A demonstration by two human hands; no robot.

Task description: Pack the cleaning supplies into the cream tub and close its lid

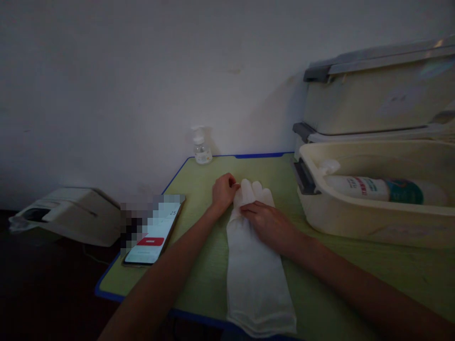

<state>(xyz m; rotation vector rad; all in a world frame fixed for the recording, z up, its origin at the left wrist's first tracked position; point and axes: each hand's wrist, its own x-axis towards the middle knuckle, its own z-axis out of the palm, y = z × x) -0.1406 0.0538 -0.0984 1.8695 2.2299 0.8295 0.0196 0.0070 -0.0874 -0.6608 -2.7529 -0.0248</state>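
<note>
A long white glove [254, 274] lies flat, its fingers toward the wall and its cuff at the table's near edge. My left hand [224, 192] is closed at the glove's upper left side, pinching the tip of a glove finger. Across the palm part rests my right hand [268, 225], its fingers pressed together on the glove material. Its thumb is hidden beneath the hand.
On the green table [199, 255] a phone [156, 232] lies at left. A small pump bottle [202, 150] stands at the back. At right, an open cream bin [355, 222] holds a white-and-green bottle [377, 188], with lidded boxes [369, 99] behind. A white device [74, 213] sits left of the table.
</note>
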